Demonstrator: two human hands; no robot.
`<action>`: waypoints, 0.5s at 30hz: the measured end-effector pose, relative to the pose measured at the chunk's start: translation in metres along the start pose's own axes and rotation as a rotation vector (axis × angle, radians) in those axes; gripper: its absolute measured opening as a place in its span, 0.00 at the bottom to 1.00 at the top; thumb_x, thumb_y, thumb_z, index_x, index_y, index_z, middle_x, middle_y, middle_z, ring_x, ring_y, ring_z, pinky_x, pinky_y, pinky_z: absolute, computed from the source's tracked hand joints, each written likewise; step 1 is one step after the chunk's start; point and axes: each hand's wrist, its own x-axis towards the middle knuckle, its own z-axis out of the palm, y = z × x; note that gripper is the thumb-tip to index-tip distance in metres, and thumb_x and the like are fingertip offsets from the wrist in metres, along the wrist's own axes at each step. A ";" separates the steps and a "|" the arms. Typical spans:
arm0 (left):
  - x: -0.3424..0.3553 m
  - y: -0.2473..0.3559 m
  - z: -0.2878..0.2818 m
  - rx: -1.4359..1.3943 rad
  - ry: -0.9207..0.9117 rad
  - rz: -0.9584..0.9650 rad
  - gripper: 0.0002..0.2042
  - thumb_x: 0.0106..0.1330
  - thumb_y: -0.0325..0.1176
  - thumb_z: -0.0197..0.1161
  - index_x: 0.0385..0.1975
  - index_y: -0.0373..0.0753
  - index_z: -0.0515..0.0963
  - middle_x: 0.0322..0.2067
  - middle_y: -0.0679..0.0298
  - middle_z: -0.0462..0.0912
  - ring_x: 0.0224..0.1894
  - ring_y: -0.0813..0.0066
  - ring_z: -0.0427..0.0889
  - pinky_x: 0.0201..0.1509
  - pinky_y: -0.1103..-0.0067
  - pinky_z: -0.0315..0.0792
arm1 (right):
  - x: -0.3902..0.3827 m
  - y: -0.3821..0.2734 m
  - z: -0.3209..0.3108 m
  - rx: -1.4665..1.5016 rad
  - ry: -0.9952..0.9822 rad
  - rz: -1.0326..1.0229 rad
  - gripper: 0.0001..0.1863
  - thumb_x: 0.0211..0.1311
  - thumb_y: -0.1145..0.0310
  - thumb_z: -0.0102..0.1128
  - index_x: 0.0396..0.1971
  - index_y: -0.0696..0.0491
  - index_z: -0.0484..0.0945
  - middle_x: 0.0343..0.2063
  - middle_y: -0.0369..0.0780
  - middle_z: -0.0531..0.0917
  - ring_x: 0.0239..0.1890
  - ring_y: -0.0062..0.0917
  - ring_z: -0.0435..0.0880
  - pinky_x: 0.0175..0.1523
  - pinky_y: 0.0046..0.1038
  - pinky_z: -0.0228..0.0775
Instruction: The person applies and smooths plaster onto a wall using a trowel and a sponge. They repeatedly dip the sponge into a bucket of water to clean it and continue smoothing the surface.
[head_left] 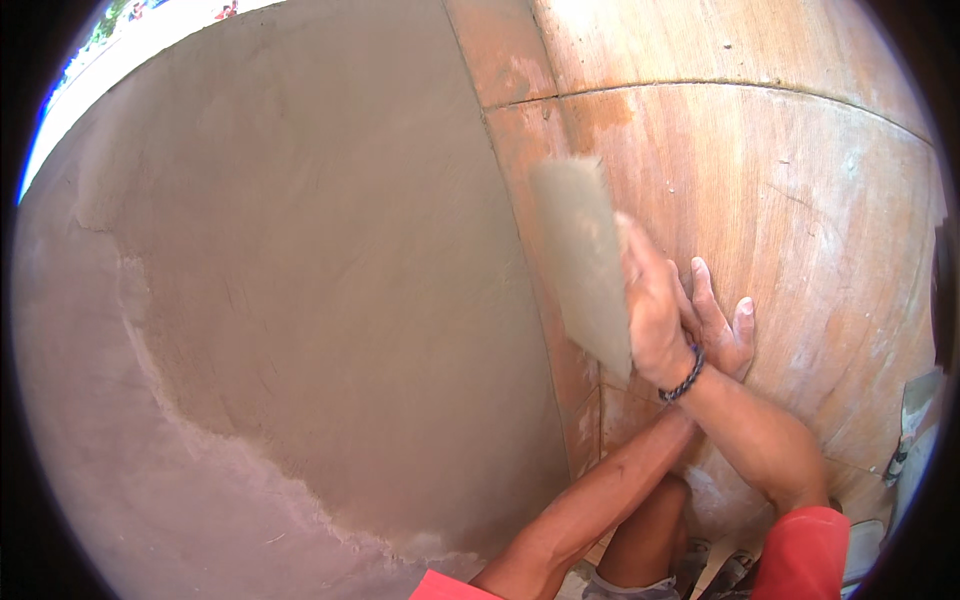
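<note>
My right hand (655,315), with a dark braided bracelet at the wrist, is closed round the back of a plastering float (578,250). The float's long flat face is coated with grey mortar and turned to the left, its edges slightly blurred. It is over the strip of wood-look tile beside a broad smoothed patch of grey-brown mortar (340,260); whether it touches the tile I cannot tell. Crossing beneath the right wrist, my left arm reaches to the wood-look tiles (800,230). There my left hand (725,330) lies with fingers spread, its palm partly hidden.
A ragged ridge divides the mortar from a paler, greyish surface (70,400) at the left. Dark joints run between the tiles. At the lower right edge stands a partly cut-off pale object (915,410). My bent knee (650,525) shows below the crossed arms.
</note>
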 end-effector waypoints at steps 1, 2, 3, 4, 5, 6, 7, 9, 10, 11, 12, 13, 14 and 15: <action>0.001 -0.001 -0.001 -0.039 0.028 -0.013 0.36 0.66 0.44 0.56 0.68 0.31 0.52 0.68 0.37 0.46 0.69 0.34 0.47 0.68 0.46 0.46 | 0.017 0.000 0.000 -0.102 0.011 -0.158 0.25 0.74 0.53 0.46 0.57 0.59 0.71 0.47 0.48 0.81 0.51 0.33 0.79 0.60 0.32 0.66; 0.003 -0.004 -0.004 -0.011 0.045 0.002 0.36 0.66 0.44 0.56 0.68 0.31 0.52 0.68 0.38 0.46 0.69 0.34 0.46 0.68 0.46 0.46 | 0.037 0.000 0.004 -0.091 -0.007 -0.208 0.25 0.74 0.52 0.46 0.57 0.59 0.72 0.47 0.48 0.81 0.51 0.33 0.79 0.59 0.32 0.67; 0.000 -0.003 -0.007 0.002 0.037 0.008 0.36 0.66 0.44 0.56 0.68 0.31 0.52 0.68 0.38 0.46 0.69 0.34 0.46 0.69 0.46 0.46 | 0.058 -0.002 0.002 -0.105 -0.010 -0.251 0.26 0.74 0.51 0.45 0.57 0.59 0.72 0.47 0.48 0.81 0.50 0.33 0.79 0.59 0.32 0.68; -0.002 -0.005 -0.004 0.015 0.028 0.022 0.36 0.66 0.44 0.56 0.68 0.31 0.52 0.68 0.38 0.45 0.69 0.34 0.46 0.69 0.46 0.46 | 0.078 -0.005 0.000 -0.096 -0.008 -0.239 0.26 0.74 0.50 0.45 0.56 0.58 0.73 0.46 0.48 0.81 0.49 0.32 0.79 0.58 0.31 0.68; -0.003 -0.008 -0.002 0.029 0.021 0.036 0.36 0.66 0.45 0.56 0.68 0.31 0.51 0.69 0.38 0.45 0.69 0.34 0.46 0.69 0.46 0.46 | 0.098 -0.008 -0.001 -0.086 -0.008 -0.227 0.27 0.74 0.49 0.44 0.55 0.58 0.73 0.45 0.47 0.82 0.48 0.31 0.79 0.57 0.31 0.69; -0.004 -0.006 -0.001 0.037 0.012 0.054 0.36 0.66 0.45 0.55 0.68 0.31 0.51 0.69 0.38 0.45 0.69 0.34 0.46 0.69 0.46 0.46 | 0.110 -0.011 -0.004 -0.105 -0.002 -0.252 0.28 0.74 0.48 0.43 0.54 0.58 0.74 0.44 0.47 0.82 0.47 0.30 0.80 0.56 0.30 0.69; -0.003 -0.008 -0.003 0.054 0.018 0.068 0.36 0.66 0.45 0.55 0.68 0.31 0.51 0.69 0.39 0.44 0.70 0.34 0.45 0.69 0.46 0.46 | 0.121 -0.012 -0.001 -0.113 -0.009 -0.279 0.29 0.74 0.47 0.42 0.54 0.59 0.74 0.44 0.47 0.82 0.47 0.29 0.80 0.56 0.30 0.70; -0.003 -0.011 -0.002 0.057 0.025 0.078 0.37 0.65 0.46 0.55 0.68 0.31 0.52 0.69 0.39 0.44 0.70 0.34 0.45 0.69 0.46 0.47 | 0.134 -0.012 0.003 -0.080 -0.033 -0.322 0.29 0.74 0.47 0.42 0.53 0.59 0.75 0.43 0.48 0.83 0.47 0.29 0.80 0.55 0.30 0.71; -0.002 -0.014 0.000 0.045 0.039 0.077 0.37 0.65 0.47 0.55 0.68 0.31 0.53 0.69 0.39 0.43 0.70 0.34 0.44 0.69 0.46 0.47 | 0.138 -0.013 0.007 -0.100 -0.030 -0.359 0.29 0.74 0.47 0.42 0.53 0.59 0.75 0.42 0.48 0.83 0.48 0.29 0.80 0.54 0.30 0.71; -0.001 -0.017 0.004 0.039 0.032 0.065 0.37 0.64 0.48 0.55 0.67 0.31 0.54 0.69 0.39 0.44 0.70 0.34 0.44 0.69 0.46 0.47 | 0.137 -0.013 0.013 -0.200 0.012 -0.417 0.28 0.75 0.48 0.42 0.53 0.59 0.74 0.41 0.49 0.83 0.48 0.30 0.81 0.53 0.31 0.72; -0.004 -0.018 0.005 0.034 0.018 0.044 0.37 0.64 0.49 0.55 0.67 0.31 0.55 0.68 0.39 0.44 0.70 0.35 0.44 0.69 0.47 0.47 | 0.132 -0.014 0.014 -0.210 0.021 -0.372 0.27 0.74 0.49 0.43 0.53 0.60 0.74 0.41 0.49 0.83 0.47 0.31 0.81 0.52 0.31 0.72; -0.006 -0.020 0.005 0.049 0.009 0.033 0.36 0.64 0.49 0.55 0.66 0.31 0.55 0.68 0.39 0.44 0.70 0.35 0.44 0.69 0.47 0.47 | 0.131 -0.015 0.019 -0.213 0.026 -0.329 0.26 0.74 0.51 0.43 0.52 0.60 0.74 0.40 0.50 0.83 0.47 0.33 0.82 0.51 0.32 0.73; -0.006 -0.022 0.005 0.056 0.001 0.024 0.36 0.64 0.49 0.55 0.66 0.31 0.56 0.68 0.39 0.45 0.70 0.34 0.44 0.69 0.47 0.46 | 0.121 -0.031 0.025 -0.130 -0.003 -0.180 0.25 0.74 0.52 0.44 0.51 0.61 0.74 0.40 0.51 0.83 0.46 0.35 0.83 0.49 0.33 0.74; -0.006 -0.023 0.004 0.074 -0.012 0.022 0.36 0.64 0.49 0.55 0.66 0.31 0.56 0.68 0.39 0.45 0.70 0.34 0.44 0.69 0.47 0.46 | 0.114 -0.044 0.030 -0.048 -0.032 -0.030 0.24 0.73 0.53 0.46 0.51 0.61 0.74 0.39 0.53 0.83 0.45 0.37 0.84 0.47 0.33 0.75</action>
